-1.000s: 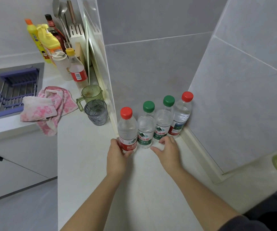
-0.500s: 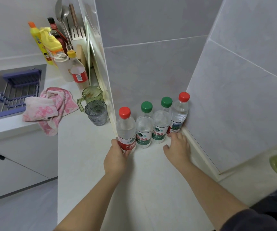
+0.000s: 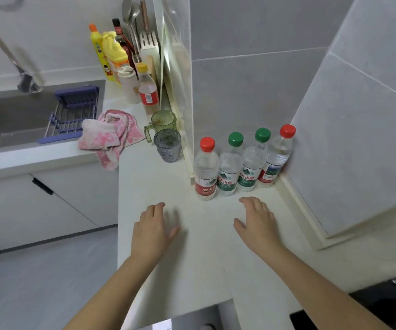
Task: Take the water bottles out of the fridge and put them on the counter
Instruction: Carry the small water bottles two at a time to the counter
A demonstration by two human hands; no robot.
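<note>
You had drawn both hands back toward you from the row. Your left hand [image 3: 154, 228] had let go of the left-end bottle [image 3: 206, 170], and your right hand [image 3: 257, 222] had come away from the right-end bottle [image 3: 275, 158]. Both hands lay palm-down over the counter [image 3: 168, 270], fingers loosely spread, holding nothing. The four water bottles [image 3: 230, 170] stood upright, side by side and touching, in the far tiled corner. A grey glass [image 3: 168, 148] stood just left of them.

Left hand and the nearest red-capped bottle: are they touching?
Apart. The head view shows a strip of bare counter between the left hand and the base of the leftmost red-capped bottle.
</note>
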